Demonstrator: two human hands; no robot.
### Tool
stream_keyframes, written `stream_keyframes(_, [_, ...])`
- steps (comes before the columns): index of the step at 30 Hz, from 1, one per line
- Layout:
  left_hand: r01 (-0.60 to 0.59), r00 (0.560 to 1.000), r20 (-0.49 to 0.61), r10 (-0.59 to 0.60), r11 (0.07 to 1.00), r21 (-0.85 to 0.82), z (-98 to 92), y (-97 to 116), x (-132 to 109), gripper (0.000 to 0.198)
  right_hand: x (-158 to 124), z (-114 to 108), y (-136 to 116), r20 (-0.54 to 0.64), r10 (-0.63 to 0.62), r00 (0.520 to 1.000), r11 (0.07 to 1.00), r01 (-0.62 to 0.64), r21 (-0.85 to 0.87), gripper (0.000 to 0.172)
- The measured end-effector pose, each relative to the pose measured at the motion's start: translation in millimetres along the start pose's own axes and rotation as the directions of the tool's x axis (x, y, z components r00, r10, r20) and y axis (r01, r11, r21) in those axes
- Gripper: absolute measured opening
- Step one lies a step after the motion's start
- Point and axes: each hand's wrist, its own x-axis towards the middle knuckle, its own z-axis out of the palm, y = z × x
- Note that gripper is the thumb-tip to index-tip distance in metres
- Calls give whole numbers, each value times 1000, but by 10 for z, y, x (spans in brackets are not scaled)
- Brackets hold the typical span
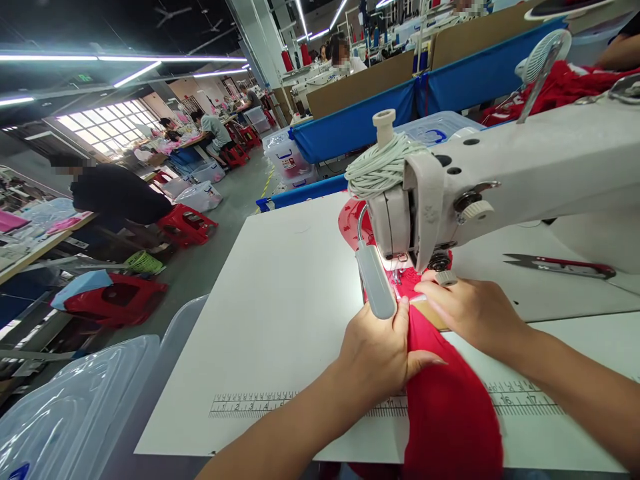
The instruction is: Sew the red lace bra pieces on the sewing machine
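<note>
1 curved piece of red fabric (pixel 455 400) runs from beneath the presser foot (pixel 397 276) of a white sewing machine (pixel 525 157) down across the white worktop (pixel 265 300) and over its front edge. The left hand (pixel 377 343) rests on the fabric's left side, its thumb spread apart from the fingers and laid across the cloth. The right hand (pixel 470 310) reaches in from the other side, fingertips at the fabric near the presser foot; whether they pinch it cannot be told. A grey gooseneck lamp (pixel 376 283) hangs beside the left hand's fingers, and a bundle of pale green cord (pixel 383 167) sits on the machine's head. Thread snips (pixel 560 265) lie to the right, while a printed ruler scale (pixel 250 405) crosses the worktop near its front edge
</note>
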Motion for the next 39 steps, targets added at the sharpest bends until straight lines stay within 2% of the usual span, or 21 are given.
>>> stream_keyframes(7, [49,998,42,-48,999,-6,0,4,26,92,-3,40,18,2,11,1000,1000,-11,-20,23])
stream_keyframes(12, [48,999,12,-48,999,8,52,-20,12,90,9,54,22,-36,6,999,1000,-6,-3,18])
stream_keyframes(18, [26,999,-28,-25,999,38,87,-45,7,88,34,8,-35,-127,11,992,1000,-9,11,23])
stream_keyframes(21, [18,999,-46,-15,998,64,42,-29,16,88,38,-25,-31,-157,-79,984,991,94,95,26])
stream_keyframes(25, [-25,996,-84,34,994,107,-35,12,21,83,23,-42,-1,-132,-195,972,955,219,199,32])
stream_keyframes(35, [-42,987,-146,66,986,162,-64,51,49,78,4,-33,-28,-158,-135,978,965,166,204,29])
stream_keyframes(39, [-41,989,-131,64,984,171,-59,46,50,76,16,-35,-34,-167,-122,978,969,153,192,28])
